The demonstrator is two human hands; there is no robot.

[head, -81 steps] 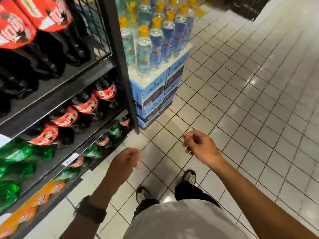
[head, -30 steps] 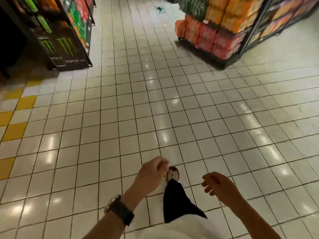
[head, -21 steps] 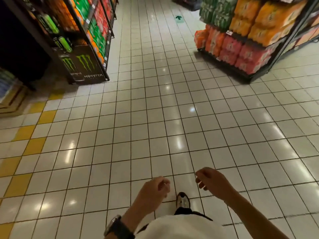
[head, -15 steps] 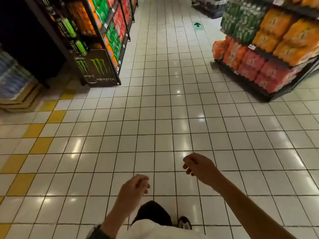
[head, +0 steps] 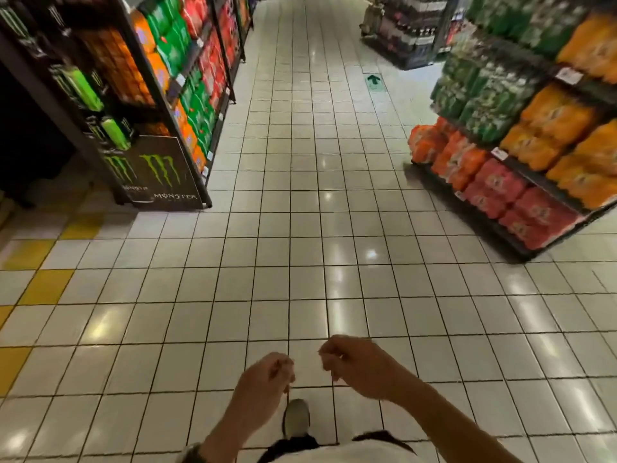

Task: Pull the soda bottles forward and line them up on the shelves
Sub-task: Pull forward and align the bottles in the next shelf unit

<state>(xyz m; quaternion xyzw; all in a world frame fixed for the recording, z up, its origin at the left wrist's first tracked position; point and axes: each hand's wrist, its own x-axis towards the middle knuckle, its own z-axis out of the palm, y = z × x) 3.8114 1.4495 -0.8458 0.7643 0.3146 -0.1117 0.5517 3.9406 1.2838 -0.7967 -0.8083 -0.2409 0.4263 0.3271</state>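
My left fingers (head: 282,369) and right fingers (head: 329,354) hang loosely curled, holding nothing, close but apart, low centre. One grey shoe (head: 295,419) shows beneath. Glossy square white floor (head: 300,262) tiles run wide and open up the middle, yellow tiles (head: 46,285) at the left edge. Shiny wrapped soda packs (head: 494,192), orange, green and red, fill two black shelves: left shelf (head: 157,182) upper left, right shelf (head: 467,212) upper right.
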